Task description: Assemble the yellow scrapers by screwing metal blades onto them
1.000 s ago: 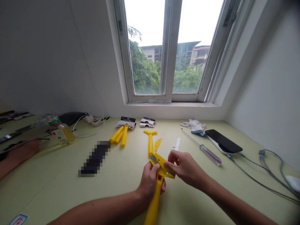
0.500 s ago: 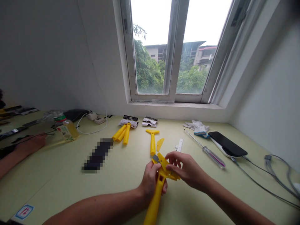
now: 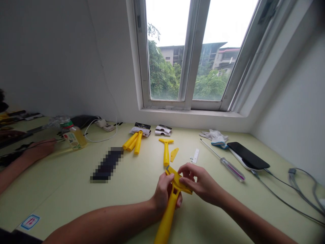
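Holding the yellow scraper (image 3: pixel 171 205) over the tabletop (image 3: pixel 101 193), the left hand (image 3: pixel 162 190) clamps its fingers by the head (image 3: pixel 175 174); the right hand (image 3: pixel 200 183) touches it, pinch unclear; likely light, stiff plastic; best gripped by the handle (image 3: pixel 164 222).

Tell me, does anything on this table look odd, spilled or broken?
The dark patch on the table, near the yellow handles, looks odd: it shows only as coarse blocks, hiding what it is. I see nothing spilled or broken.

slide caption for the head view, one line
The left hand grips a yellow scraper, the right hand touches its head, and a screwdriver lies to the right.
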The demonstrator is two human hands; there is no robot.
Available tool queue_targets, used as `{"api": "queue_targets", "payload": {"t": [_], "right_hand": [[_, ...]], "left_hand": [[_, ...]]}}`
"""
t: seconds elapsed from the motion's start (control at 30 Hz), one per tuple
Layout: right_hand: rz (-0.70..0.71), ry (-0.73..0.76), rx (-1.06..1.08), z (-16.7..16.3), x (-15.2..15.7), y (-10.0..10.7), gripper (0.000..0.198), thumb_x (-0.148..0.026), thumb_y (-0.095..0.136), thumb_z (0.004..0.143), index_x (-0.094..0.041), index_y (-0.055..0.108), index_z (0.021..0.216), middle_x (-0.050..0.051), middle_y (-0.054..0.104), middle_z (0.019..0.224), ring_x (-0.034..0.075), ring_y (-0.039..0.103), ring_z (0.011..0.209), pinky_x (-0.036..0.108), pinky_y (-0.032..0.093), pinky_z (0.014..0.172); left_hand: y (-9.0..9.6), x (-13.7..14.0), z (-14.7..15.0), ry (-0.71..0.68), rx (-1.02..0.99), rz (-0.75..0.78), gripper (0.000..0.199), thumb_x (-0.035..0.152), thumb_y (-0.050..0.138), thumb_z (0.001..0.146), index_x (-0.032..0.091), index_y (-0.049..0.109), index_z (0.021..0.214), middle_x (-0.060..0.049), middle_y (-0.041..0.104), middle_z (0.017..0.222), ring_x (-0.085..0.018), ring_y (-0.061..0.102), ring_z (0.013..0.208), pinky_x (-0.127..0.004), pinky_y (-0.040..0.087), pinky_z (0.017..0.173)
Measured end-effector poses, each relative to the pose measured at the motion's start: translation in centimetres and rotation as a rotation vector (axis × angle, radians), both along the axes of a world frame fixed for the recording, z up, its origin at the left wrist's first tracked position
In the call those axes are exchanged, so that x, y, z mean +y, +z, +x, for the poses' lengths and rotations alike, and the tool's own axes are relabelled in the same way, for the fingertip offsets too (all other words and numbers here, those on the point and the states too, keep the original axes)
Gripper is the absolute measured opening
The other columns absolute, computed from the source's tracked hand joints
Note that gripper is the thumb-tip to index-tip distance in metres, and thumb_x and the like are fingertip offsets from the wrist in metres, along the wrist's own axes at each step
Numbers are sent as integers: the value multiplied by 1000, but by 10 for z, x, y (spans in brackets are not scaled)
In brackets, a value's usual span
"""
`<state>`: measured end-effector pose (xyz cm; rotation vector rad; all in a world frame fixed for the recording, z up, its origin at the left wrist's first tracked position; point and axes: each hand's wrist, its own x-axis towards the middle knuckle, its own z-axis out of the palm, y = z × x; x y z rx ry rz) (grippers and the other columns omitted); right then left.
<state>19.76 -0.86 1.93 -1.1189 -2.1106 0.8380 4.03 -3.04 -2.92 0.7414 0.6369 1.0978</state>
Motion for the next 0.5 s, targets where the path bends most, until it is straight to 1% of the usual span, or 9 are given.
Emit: {"api": "queue_targets", "payload": {"t": [0.17, 0.33, 0.4, 0.5], "right_hand": [[-134, 20, 136, -2, 1, -7, 21, -39, 59, 83, -19, 59, 91, -2, 50, 69, 12, 45, 63, 24, 39, 57], [-340, 93, 302, -3, 6, -13, 34, -47, 64, 78, -16, 58, 89, -5, 41, 65, 9, 38, 59, 21, 31, 52], [-368, 99, 315, -3, 7, -13, 36, -49, 64, 77, -16, 57, 89, -5, 40, 64, 9, 37, 58, 21, 30, 51], [-332, 68, 311, -3, 4, -10, 36, -49, 64, 78, -17, 54, 93, -6, 40, 64, 9, 38, 58, 20, 30, 51]], "left_hand": [[2, -1, 0, -2, 27, 11, 27, 45, 41, 87, 19, 38, 86, 2, 55, 54, -10, 46, 31, -18, 30, 29], [1, -1, 1, -3, 112, 47, 27, 43, 49, 86, 19, 38, 88, 2, 56, 57, -9, 46, 30, -17, 30, 29], [2, -1, 2, -2, 132, 39, 26, 43, 49, 86, 19, 38, 88, 2, 55, 55, -9, 45, 30, -17, 29, 29], [3, -2, 2, 4, 133, 23, 24, 42, 45, 87, 19, 38, 88, 2, 54, 52, -9, 45, 30, -17, 29, 29]]}}
